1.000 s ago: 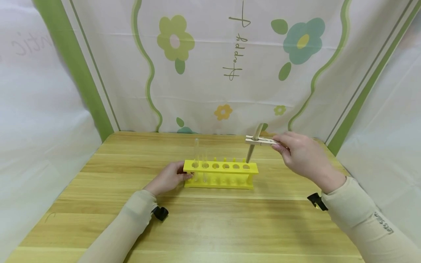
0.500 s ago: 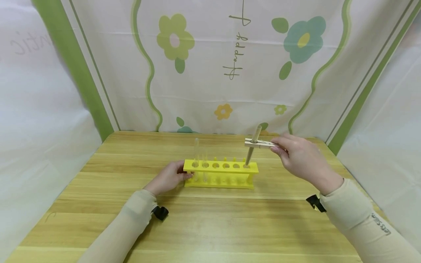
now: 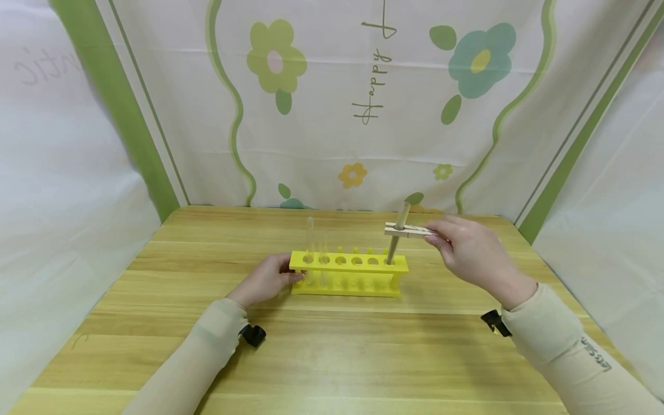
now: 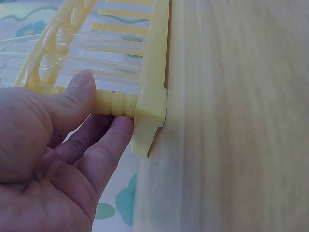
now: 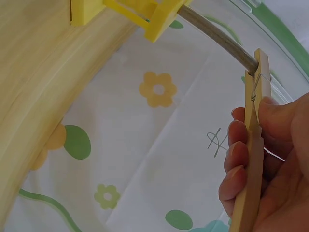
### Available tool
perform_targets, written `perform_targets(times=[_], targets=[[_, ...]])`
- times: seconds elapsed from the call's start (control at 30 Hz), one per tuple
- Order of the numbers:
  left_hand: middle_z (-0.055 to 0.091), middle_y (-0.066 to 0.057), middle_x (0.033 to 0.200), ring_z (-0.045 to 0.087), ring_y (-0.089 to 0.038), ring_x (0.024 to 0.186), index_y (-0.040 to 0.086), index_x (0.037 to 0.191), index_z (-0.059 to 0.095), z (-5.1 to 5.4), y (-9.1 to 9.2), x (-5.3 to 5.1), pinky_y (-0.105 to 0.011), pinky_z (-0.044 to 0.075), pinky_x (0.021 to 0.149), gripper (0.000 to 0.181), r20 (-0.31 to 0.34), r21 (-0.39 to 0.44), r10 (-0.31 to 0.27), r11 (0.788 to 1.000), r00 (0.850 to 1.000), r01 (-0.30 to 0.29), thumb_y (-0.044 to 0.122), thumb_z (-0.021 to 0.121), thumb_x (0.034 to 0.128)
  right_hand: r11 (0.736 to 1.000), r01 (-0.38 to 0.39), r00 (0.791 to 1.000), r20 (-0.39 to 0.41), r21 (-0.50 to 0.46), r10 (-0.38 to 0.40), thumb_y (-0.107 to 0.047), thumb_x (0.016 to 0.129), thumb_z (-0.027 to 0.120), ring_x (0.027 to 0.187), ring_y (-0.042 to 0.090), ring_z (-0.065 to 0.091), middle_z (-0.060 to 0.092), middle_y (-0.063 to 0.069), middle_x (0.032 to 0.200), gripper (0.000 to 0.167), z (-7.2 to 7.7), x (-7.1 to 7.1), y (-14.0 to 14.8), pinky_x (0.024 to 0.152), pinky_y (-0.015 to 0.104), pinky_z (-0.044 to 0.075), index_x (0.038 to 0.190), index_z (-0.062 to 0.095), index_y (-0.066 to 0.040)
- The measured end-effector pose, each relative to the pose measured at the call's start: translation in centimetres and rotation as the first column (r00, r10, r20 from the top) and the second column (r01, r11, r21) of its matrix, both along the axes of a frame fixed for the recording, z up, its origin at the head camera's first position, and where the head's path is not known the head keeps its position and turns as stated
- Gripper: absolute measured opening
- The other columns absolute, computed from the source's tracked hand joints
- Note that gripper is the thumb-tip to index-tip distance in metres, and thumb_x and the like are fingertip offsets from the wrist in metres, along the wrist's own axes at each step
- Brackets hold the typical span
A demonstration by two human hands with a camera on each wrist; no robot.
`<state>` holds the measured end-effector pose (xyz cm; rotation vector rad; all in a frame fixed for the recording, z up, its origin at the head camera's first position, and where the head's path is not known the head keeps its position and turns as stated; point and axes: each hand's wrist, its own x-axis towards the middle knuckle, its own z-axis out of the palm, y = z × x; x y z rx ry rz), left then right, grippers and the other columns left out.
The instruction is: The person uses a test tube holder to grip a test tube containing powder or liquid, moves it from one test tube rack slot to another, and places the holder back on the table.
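Observation:
At its left end, my left hand (image 3: 263,282) holds the yellow test tube rack (image 3: 332,267). Thumb and fingers pinch a yellow end post (image 4: 116,103) in the left wrist view. Two clear test tubes (image 3: 310,237) stand in the two leftmost holes. My right hand (image 3: 469,252) grips a wooden test tube clamp (image 5: 255,162) by its handle. The clamp's jaws hold a test tube (image 3: 393,249) with greyish-brown contents in its lower part. That tube leans with its top to the right, and its bottom end is at the rack's rightmost hole.
The rack stands on a wood-grain table (image 3: 332,351). White curtains (image 3: 321,138) with flowers and green stripes hang behind the table and on both sides. Three holes between the clear tubes and the rightmost hole hold no tube. A black strap piece (image 3: 252,336) hangs at the left wrist.
My right hand has lowered the clamp and tube slightly leftward. The tube's bottom end went from just above the rightmost hole into it. The left hand and rack stay put.

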<state>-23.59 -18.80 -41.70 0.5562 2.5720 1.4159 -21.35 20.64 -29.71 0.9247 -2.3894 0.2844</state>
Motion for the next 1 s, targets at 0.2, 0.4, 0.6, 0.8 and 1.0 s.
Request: perform_targets(times=[0.2,0.4,0.6,0.8,1.0], targets=[[0.070,-0.001,0.108,0.061,-0.016,0.094,0.014,0.116,0.068,0.0,0.0,0.0,-0.034,0.051,0.083,0.021,0.003,0.005,0.002,1.000,1.000,-0.002,0.009,0.066,0.0956,1.000,0.013,1.000,0.025,0.014,-0.014,-0.008,0.088,0.074,0.059,0.011,0.045,0.062,0.000,0.080,0.013,-0.5,-0.1,0.0,0.052,0.031,0.040,0.101,0.071,-0.005],[0.070,-0.001,0.107,0.061,-0.016,0.094,0.014,0.115,0.068,-0.1,0.0,0.0,-0.034,0.051,0.083,0.020,0.001,-0.001,0.010,1.000,1.000,-0.010,0.009,0.067,0.0954,1.000,0.021,0.999,0.045,0.018,-0.022,-0.009,0.088,0.074,0.058,0.011,0.044,0.061,-0.001,0.078,0.015,-0.9,-0.1,0.0,0.052,0.031,0.040,0.102,0.071,-0.004],[0.070,0.000,0.108,0.062,-0.016,0.095,0.015,0.116,0.068,-0.1,0.0,0.0,-0.034,0.051,0.084,0.021,-0.004,-0.010,0.013,1.000,1.000,-0.013,0.010,0.067,0.0952,1.000,0.018,0.998,0.052,0.019,-0.019,-0.010,0.089,0.074,0.058,0.011,0.045,0.062,0.000,0.080,0.014,-1.2,-0.1,-0.1,0.052,0.030,0.040,0.102,0.071,-0.004],[0.070,0.001,0.108,0.062,-0.016,0.095,0.015,0.116,0.068,-0.1,-0.1,0.0,-0.034,0.051,0.084,0.022,-0.003,-0.009,0.012,1.000,1.000,-0.012,0.010,0.067,0.0952,1.000,0.012,0.998,0.067,0.009,-0.013,-0.009,0.089,0.074,0.057,0.010,0.043,0.059,-0.003,0.076,0.013,-1.6,-0.1,-0.1,0.052,0.029,0.039,0.100,0.071,-0.004],[0.070,0.001,0.107,0.062,-0.016,0.094,0.015,0.117,0.068,-0.1,-0.1,-0.1,-0.034,0.051,0.083,0.022,0.003,-0.002,0.008,1.000,1.000,-0.008,0.010,0.067,0.0954,1.000,0.012,0.997,0.075,0.001,-0.012,-0.008,0.089,0.074,0.057,0.009,0.043,0.057,-0.005,0.073,0.013,-2.1,-0.1,0.0,0.053,0.030,0.041,0.100,0.072,-0.003]])
